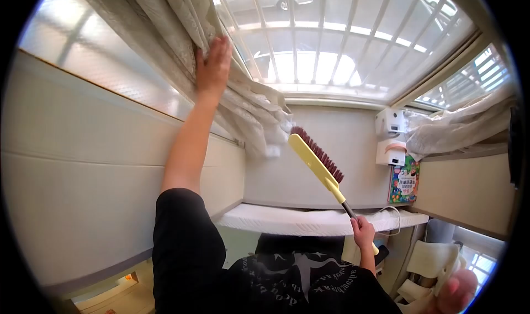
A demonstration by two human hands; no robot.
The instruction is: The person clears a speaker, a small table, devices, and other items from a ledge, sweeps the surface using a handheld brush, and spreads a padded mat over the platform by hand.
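Note:
My left hand (pixel 214 68) is raised against the beige patterned curtain (pixel 171 18) at the left of the window. Its fingers are stretched out, lying against the fabric. In my right hand (pixel 363 231) is a bed brush (pixel 316 160) with a pale yellow body, dark red bristles and a grey section on its handle. The brush slants up and left above the window ledge (pixel 265 184). Its bristles face up and right, and its tip is close to the curtain's lower end, though I cannot tell whether they touch.
Beyond the barred window (pixel 337 38) stand parked cars. On the ledge's right side are two white boxes (pixel 391 137), a colourful book (pixel 404 181) and a second curtain (pixel 458 129). A white padded strip (pixel 298 219) runs along the front edge, with a white cable (pixel 398 220) at its right.

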